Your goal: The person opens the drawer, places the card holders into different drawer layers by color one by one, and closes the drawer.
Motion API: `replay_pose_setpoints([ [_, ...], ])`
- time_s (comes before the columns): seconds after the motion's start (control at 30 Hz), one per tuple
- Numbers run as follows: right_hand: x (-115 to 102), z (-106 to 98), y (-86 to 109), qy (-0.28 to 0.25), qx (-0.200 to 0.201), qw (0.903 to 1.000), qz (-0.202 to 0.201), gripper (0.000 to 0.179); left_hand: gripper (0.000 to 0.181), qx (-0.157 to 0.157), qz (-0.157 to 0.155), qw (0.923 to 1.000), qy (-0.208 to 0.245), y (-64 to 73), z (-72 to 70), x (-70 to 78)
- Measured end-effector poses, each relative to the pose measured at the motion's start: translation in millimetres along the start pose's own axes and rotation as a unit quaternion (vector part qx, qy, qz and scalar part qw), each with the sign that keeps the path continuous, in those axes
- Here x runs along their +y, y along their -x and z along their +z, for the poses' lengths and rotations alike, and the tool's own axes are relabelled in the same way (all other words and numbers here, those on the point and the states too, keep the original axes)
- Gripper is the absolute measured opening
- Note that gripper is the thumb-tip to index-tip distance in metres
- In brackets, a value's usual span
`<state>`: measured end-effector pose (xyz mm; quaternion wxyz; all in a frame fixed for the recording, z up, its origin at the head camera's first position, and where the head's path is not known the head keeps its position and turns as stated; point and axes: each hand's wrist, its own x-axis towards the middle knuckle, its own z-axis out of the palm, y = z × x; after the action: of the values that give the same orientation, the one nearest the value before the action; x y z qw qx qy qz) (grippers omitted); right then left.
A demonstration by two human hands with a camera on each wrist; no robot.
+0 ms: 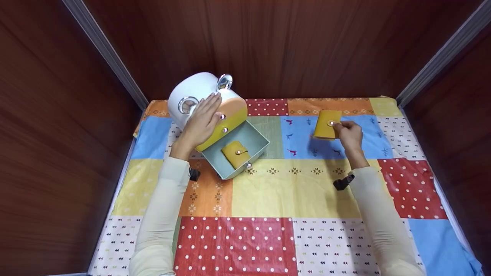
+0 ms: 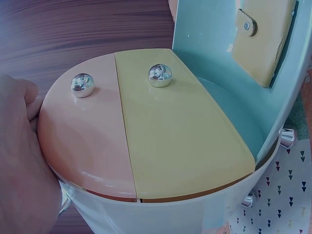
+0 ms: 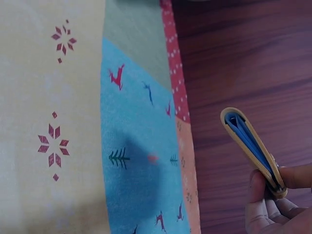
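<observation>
My left hand (image 1: 200, 123) rests with straight fingers on top of a small white storage box (image 1: 197, 85) with rounded sides and shiny ring-like ears. Its front has an orange drawer (image 1: 233, 106) and a yellow drawer (image 1: 230, 133), each with a silver knob. A pale green bottom drawer (image 1: 255, 138) is pulled out, and a yellow snap wallet (image 1: 232, 154) lies inside it. On the right, my right hand (image 1: 350, 137) pinches a second yellow snap wallet (image 1: 324, 125) above the table. The right wrist view shows this wallet edge-on, with blue inner sleeves (image 3: 253, 144) between its covers.
A patchwork-patterned cloth (image 1: 291, 191) covers the table. Brown wood-grain panels (image 1: 287, 46) stand behind and on both sides, with grey metal strips (image 1: 107, 50) at the corners. The box stands at the back left, near the rear panel.
</observation>
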<state>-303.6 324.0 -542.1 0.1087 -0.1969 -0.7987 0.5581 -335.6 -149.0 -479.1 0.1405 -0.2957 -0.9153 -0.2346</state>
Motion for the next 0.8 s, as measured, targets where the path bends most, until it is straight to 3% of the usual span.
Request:
replay_pose_setpoints([
  [0.8, -15, 15, 13.2, 0.002, -0.027, 0.9988, -0.041, 0.042, 0.049, -0.002, -0.007, 1.0000, -0.001, -0.3, -0.6, 0.9],
])
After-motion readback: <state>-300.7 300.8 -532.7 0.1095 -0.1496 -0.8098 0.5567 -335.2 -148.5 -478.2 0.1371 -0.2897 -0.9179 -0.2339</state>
